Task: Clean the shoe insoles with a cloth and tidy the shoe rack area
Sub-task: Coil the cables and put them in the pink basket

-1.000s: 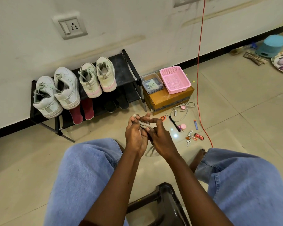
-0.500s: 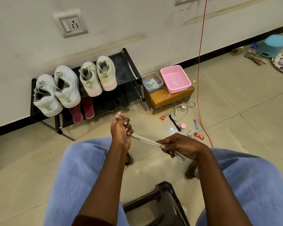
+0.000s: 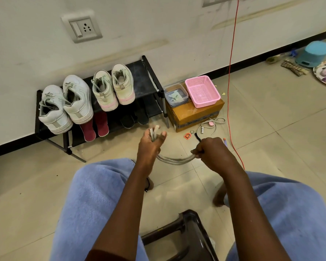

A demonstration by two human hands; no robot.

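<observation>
Both fists clamp a grey, rope-like cord [image 3: 174, 159]: left hand [image 3: 151, 146] grips the bunched ends, right hand [image 3: 210, 152] the other end, the slack sagging above the tiled floor [image 3: 271, 117] before the black shoe rack [image 3: 139, 80]. Red insoles [image 3: 94, 127] sit on its lower shelf. A loosened grip could drop the limp, soft cord among the clutter near the cardboard box [image 3: 192, 115].

Both hands grip a grey shoelace [image 3: 174, 160] sagging between them: left hand [image 3: 151, 146], right hand [image 3: 212, 152]. Far left, white sneakers [image 3: 66, 106] sit on the black shoe rack [image 3: 143, 80].
</observation>
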